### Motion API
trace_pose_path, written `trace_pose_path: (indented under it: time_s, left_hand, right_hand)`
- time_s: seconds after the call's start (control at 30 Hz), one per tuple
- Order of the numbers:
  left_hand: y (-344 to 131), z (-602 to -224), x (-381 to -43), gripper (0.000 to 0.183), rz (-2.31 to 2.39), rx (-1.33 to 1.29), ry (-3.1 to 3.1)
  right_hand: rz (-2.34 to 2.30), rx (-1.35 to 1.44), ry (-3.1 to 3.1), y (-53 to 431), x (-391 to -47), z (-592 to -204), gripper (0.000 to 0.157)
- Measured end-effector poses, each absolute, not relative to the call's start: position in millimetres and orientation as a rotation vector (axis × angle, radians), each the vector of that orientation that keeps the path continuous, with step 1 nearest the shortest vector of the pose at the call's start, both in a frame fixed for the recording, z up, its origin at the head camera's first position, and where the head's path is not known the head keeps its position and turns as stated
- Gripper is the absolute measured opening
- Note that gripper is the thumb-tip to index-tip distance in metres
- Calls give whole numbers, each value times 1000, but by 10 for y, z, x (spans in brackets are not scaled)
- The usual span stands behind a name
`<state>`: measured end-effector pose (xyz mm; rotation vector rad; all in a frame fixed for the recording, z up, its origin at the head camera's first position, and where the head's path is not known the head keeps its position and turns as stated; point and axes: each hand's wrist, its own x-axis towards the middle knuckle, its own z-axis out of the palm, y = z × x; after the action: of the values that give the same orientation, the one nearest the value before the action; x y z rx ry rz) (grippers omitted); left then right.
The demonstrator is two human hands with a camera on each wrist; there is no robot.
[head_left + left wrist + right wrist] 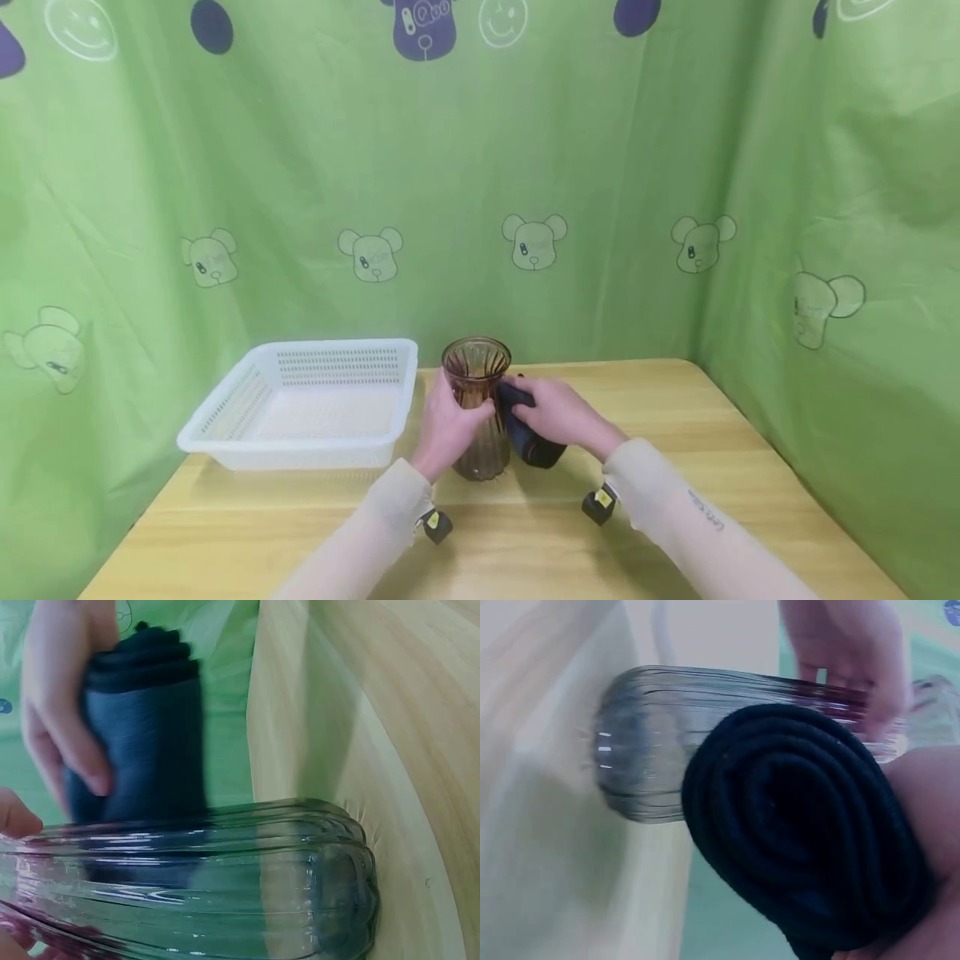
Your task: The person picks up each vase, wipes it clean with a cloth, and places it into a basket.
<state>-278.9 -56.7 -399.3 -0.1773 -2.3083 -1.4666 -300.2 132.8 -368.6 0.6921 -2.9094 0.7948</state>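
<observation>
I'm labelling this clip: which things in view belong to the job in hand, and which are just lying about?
In the job:
- tall, ribbed, brown-tinted glass vase, gripped by the left hand
- rolled, dark fabric bundle, held by the right hand

Apparently not in use:
- white, rectangular plastic basket, untouched
- green, bear-printed curtain, backdrop

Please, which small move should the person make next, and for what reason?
Probably the right hand should raise the dark fabric roll until it clears the rim of the glass vase. The roll is beside the vase, below its open top, and the left hand holds the vase upright.
</observation>
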Motion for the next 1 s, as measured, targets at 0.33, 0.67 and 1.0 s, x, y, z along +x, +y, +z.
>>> trace_pose_path:
  time_s: [0.33, 0.67, 1.0]
  left_hand:
    - [-588, -3954, -2788, 75, -1424, -198, -2330]
    - [-550, -3978, -2764, 90, -1473, -114, -2295]
    - [-547, -3987, -2785, 86, -1522, -116, -2298]
  right_hand:
    - [770, 723, -2855, 1271, -3061, -3675, 44]
    - [697, 696, -3011, 1241, -3068, -4124, 52]
    - [748, 695, -2998, 1302, -3020, -4019, 50]
